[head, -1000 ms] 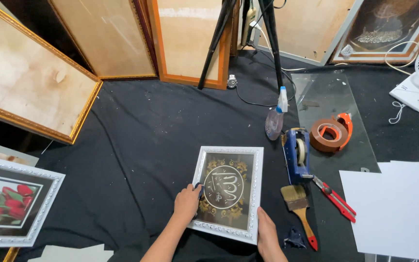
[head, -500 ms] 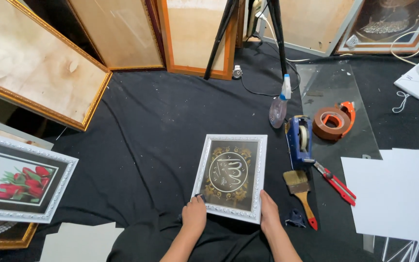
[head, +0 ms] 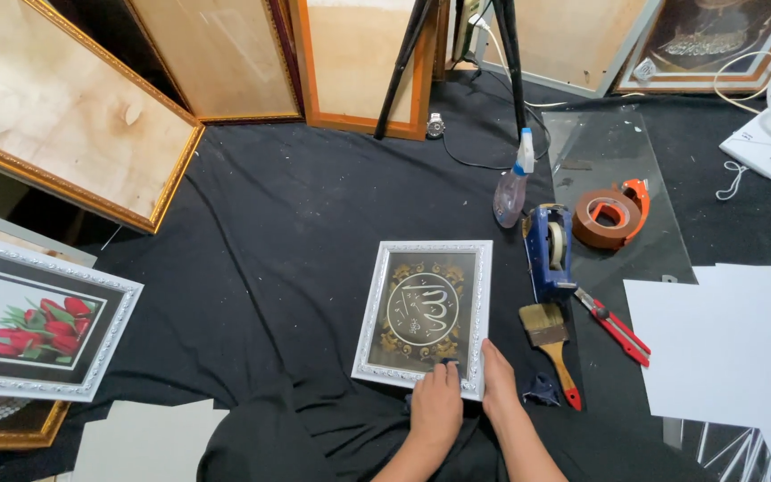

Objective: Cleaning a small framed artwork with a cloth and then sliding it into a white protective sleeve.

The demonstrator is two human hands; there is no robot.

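Silver-framed picture (head: 424,312) is lying low-centre on black cloth; left hand (head: 436,406) pressing its glass, right hand (head: 499,384) gripping the edge — pressing harder risks cracking

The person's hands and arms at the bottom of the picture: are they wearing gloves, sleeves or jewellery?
No gloves. The left hand and right hand are bare, and both forearms show uncovered to the bottom edge of the picture, so no sleeves reach them. No watch, ring or bracelet can be made out. Dark clothing shows just below.
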